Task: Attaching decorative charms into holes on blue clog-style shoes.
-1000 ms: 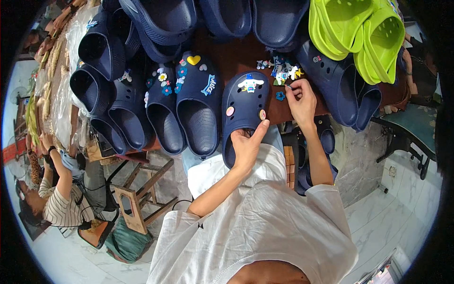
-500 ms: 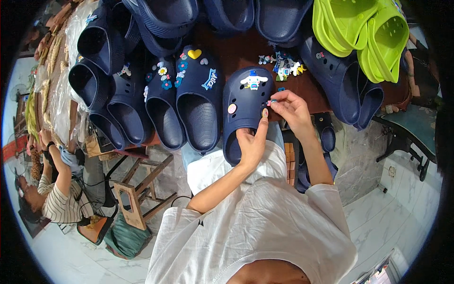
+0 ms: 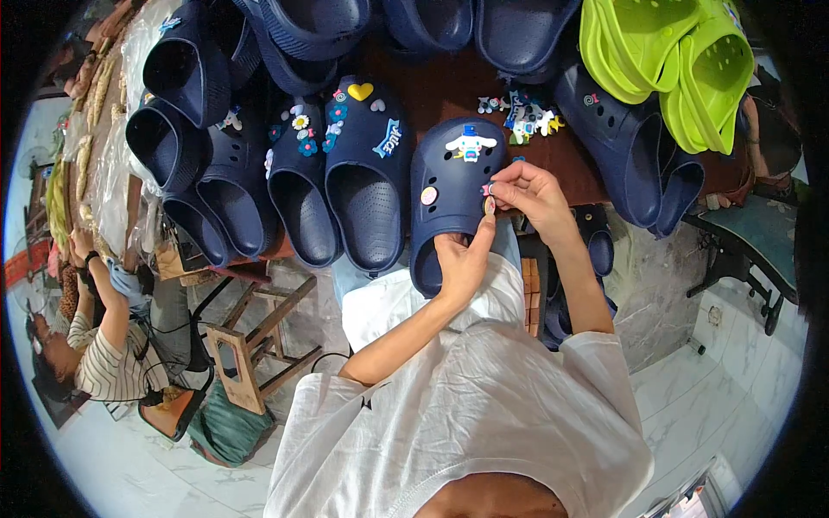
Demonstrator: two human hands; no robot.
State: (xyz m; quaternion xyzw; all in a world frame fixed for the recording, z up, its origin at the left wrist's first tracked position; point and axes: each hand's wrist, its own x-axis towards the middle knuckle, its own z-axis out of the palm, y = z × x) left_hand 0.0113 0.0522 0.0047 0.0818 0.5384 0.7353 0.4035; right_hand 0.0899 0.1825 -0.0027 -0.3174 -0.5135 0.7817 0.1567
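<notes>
My left hand (image 3: 462,259) braces the navy clog (image 3: 453,194) on the counter (image 3: 566,160); my right grip (image 3: 527,194) pinches a small charm (image 3: 489,189) at its side; pushed crooked, it could pop loose

I see the clog (image 3: 453,194) lying at the table (image 3: 570,164) edge, directly in front of the person, with the left hand (image 3: 462,263) at its near end and the right hand (image 3: 531,194) at its right side. Left of it a row of clogs (image 3: 345,181) lies side by side. Behind it sits a heap of small charms (image 3: 522,112) (just beyond the right hand). Far right, stacked clogs (image 3: 673,69) rest on the table. Left of the table, a stool (image 3: 250,345) stands on the floor.
</notes>
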